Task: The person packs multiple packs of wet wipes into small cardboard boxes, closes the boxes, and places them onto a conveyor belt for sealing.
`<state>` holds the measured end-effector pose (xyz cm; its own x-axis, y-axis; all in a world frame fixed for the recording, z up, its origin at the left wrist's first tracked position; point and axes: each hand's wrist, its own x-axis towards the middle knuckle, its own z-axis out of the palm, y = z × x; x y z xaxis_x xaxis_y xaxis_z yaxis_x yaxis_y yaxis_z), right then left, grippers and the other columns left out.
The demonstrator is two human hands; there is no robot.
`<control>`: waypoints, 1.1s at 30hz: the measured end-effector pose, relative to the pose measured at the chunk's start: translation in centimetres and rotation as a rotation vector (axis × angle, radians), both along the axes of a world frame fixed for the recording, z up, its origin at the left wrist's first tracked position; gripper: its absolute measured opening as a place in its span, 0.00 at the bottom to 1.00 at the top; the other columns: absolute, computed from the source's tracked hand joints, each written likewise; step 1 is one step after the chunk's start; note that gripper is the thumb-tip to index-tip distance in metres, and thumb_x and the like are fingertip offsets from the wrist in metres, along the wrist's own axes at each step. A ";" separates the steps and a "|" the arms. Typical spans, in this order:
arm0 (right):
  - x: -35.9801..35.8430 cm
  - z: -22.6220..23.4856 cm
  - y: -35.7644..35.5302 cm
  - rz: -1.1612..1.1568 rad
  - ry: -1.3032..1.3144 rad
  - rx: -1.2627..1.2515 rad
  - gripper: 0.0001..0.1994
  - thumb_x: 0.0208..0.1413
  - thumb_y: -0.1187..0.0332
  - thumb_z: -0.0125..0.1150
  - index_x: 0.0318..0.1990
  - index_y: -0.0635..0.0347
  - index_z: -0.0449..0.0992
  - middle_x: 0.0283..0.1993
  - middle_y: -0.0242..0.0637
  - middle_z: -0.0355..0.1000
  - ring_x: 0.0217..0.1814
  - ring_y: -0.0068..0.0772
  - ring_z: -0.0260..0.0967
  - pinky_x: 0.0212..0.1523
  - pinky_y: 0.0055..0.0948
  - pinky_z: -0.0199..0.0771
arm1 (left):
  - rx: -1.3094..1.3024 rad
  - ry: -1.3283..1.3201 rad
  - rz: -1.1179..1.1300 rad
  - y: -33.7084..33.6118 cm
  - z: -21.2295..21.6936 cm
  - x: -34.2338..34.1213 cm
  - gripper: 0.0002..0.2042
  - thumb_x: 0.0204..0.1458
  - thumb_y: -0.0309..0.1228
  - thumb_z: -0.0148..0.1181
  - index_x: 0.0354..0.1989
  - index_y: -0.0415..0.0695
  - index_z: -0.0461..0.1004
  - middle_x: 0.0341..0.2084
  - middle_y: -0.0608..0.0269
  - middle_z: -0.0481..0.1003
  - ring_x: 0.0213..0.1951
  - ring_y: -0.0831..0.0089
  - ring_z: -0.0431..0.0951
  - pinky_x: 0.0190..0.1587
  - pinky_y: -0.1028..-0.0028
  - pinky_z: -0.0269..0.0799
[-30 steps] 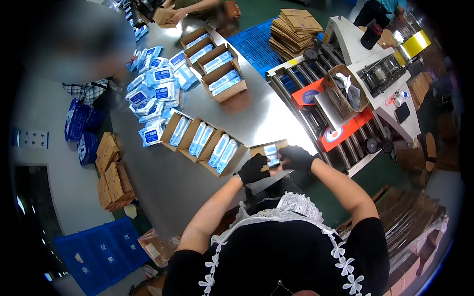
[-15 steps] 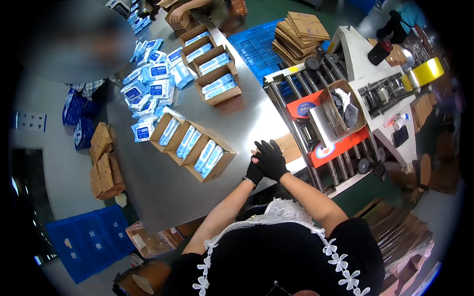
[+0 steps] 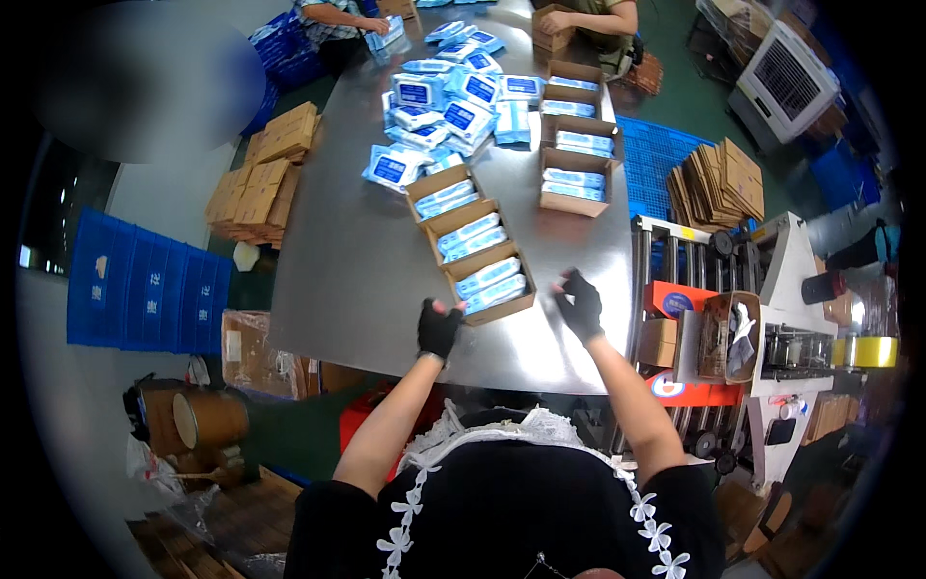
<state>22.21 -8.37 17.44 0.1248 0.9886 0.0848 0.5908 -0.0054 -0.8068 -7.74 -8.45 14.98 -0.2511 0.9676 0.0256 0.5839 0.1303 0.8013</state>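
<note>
My left hand (image 3: 439, 329), in a black glove with bare fingertips, is open beside the near left corner of the nearest open carton (image 3: 508, 307). Its fingertips are close to the cardboard; whether they touch it I cannot tell. My right hand (image 3: 581, 307), gloved alike, hovers to the right of that carton with fingers apart and nothing in them. The carton holds two blue-and-white wipe packs (image 3: 490, 280) standing on edge. Behind it, in a slanting row, stand a middle carton (image 3: 446, 230) and a far carton (image 3: 413, 196), both with similar packs inside.
Loose wipe packs (image 3: 453, 101) lie heaped on the steel table (image 3: 338, 289). Several filled cartons (image 3: 576, 203) line its right edge. A roller machine (image 3: 675, 253) with a small brown carton (image 3: 658, 343) adjoins on the right. Two co-workers' hands (image 3: 371, 24) work at the far end.
My view has swung left. My hands, together by the rollers before, have parted and moved to either side of the nearest carton. The small brown carton now sits on the machine.
</note>
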 end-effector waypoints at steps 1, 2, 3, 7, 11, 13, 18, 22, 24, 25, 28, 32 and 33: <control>-3.5 0.5 2.2 -0.027 -0.065 0.006 0.16 0.51 0.57 0.63 0.39 0.57 0.68 0.30 0.47 0.73 0.34 0.49 0.73 0.35 0.41 0.71 | 0.024 0.024 -0.085 1.5 -0.2 0.3 0.15 0.45 0.36 0.62 0.22 0.43 0.61 0.14 0.58 0.64 0.20 0.57 0.70 0.24 0.61 0.64; -5.8 0.7 4.2 0.028 -0.125 -0.108 0.15 0.51 0.56 0.60 0.37 0.56 0.67 0.30 0.48 0.73 0.34 0.56 0.72 0.36 0.45 0.70 | 0.049 0.047 -0.170 2.5 -0.6 0.2 0.14 0.42 0.35 0.61 0.22 0.42 0.62 0.14 0.53 0.65 0.21 0.48 0.70 0.26 0.57 0.64; -7.1 -0.7 5.3 -0.072 -0.240 -0.134 0.14 0.49 0.57 0.56 0.35 0.57 0.67 0.29 0.50 0.73 0.34 0.59 0.71 0.37 0.49 0.70 | 0.041 0.051 -0.188 2.8 -0.2 0.4 0.11 0.41 0.33 0.59 0.23 0.42 0.63 0.16 0.51 0.67 0.23 0.47 0.70 0.27 0.57 0.65; -10.3 -1.0 3.4 0.024 -0.366 -0.289 0.08 0.49 0.64 0.51 0.35 0.55 0.69 0.30 0.50 0.74 0.35 0.57 0.72 0.37 0.49 0.71 | -0.029 0.114 -0.276 1.0 3.5 -2.0 0.07 0.39 0.29 0.53 0.28 0.42 0.70 0.22 0.47 0.73 0.28 0.46 0.74 0.30 0.56 0.69; -15.5 -0.3 -1.8 0.086 -0.366 -0.334 0.09 0.47 0.66 0.54 0.37 0.55 0.71 0.30 0.47 0.75 0.35 0.51 0.74 0.35 0.46 0.73 | -0.200 0.360 -0.524 -0.8 0.6 -4.9 0.09 0.39 0.33 0.55 0.29 0.43 0.73 0.26 0.47 0.75 0.29 0.49 0.76 0.33 0.55 0.72; -17.4 0.0 -3.0 0.206 -0.447 -0.296 0.15 0.46 0.62 0.58 0.41 0.57 0.71 0.35 0.46 0.76 0.37 0.47 0.75 0.37 0.44 0.73 | -0.346 0.518 -0.739 -0.8 1.1 -5.0 0.12 0.40 0.39 0.57 0.29 0.44 0.73 0.27 0.49 0.76 0.31 0.49 0.77 0.36 0.54 0.73; -15.2 1.4 -3.4 0.653 -0.038 -0.296 0.15 0.53 0.56 0.59 0.40 0.58 0.75 0.42 0.42 0.74 0.44 0.49 0.73 0.43 0.40 0.73 | -0.422 0.005 -1.119 -0.4 2.1 -8.0 0.26 0.41 0.52 0.67 0.34 0.40 0.69 0.30 0.55 0.74 0.34 0.60 0.76 0.37 0.64 0.70; -15.2 -2.7 -2.7 0.499 -0.144 -0.217 0.13 0.56 0.58 0.56 0.43 0.55 0.76 0.38 0.44 0.75 0.41 0.45 0.74 0.42 0.38 0.74 | -0.357 0.055 -0.907 -0.3 1.6 -8.7 0.29 0.35 0.50 0.73 0.34 0.39 0.67 0.31 0.55 0.72 0.35 0.63 0.74 0.39 0.67 0.70; -15.7 -2.3 -2.3 0.456 -0.199 -0.134 0.10 0.56 0.59 0.55 0.38 0.53 0.77 0.33 0.43 0.75 0.36 0.44 0.75 0.36 0.40 0.75 | -0.329 0.007 -0.591 -1.0 -2.2 -8.7 0.33 0.34 0.48 0.74 0.39 0.38 0.63 0.33 0.55 0.72 0.37 0.65 0.74 0.39 0.67 0.69; -16.2 -2.1 -2.4 0.443 -0.261 -0.128 0.10 0.56 0.59 0.55 0.36 0.53 0.77 0.32 0.42 0.75 0.34 0.44 0.75 0.35 0.41 0.75 | -0.297 -0.033 -0.451 -1.5 -5.9 -8.9 0.34 0.34 0.47 0.75 0.40 0.38 0.62 0.34 0.54 0.72 0.38 0.65 0.74 0.40 0.67 0.70; -16.7 2.3 -3.1 0.483 -0.390 -0.129 0.06 0.52 0.64 0.56 0.31 0.53 0.75 0.33 0.39 0.75 0.33 0.43 0.75 0.32 0.40 0.74 | -0.369 -0.428 -0.336 -0.9 -7.0 -6.7 0.37 0.36 0.41 0.76 0.45 0.39 0.54 0.40 0.50 0.71 0.44 0.62 0.74 0.44 0.67 0.70; -12.9 3.7 -1.8 0.186 -0.328 0.258 0.12 0.46 0.65 0.61 0.38 0.60 0.74 0.42 0.44 0.73 0.47 0.46 0.70 0.51 0.41 0.68 | -0.289 -0.238 -0.625 -2.0 -7.1 -0.2 0.36 0.40 0.38 0.73 0.48 0.40 0.52 0.43 0.48 0.70 0.45 0.60 0.74 0.47 0.65 0.70; -11.9 4.5 -1.4 0.060 -0.299 0.426 0.18 0.44 0.66 0.61 0.45 0.62 0.72 0.48 0.46 0.70 0.52 0.50 0.65 0.57 0.43 0.61 | -0.277 -0.099 -0.637 -2.5 -7.4 2.1 0.35 0.41 0.38 0.72 0.48 0.39 0.52 0.44 0.48 0.71 0.45 0.62 0.74 0.46 0.65 0.70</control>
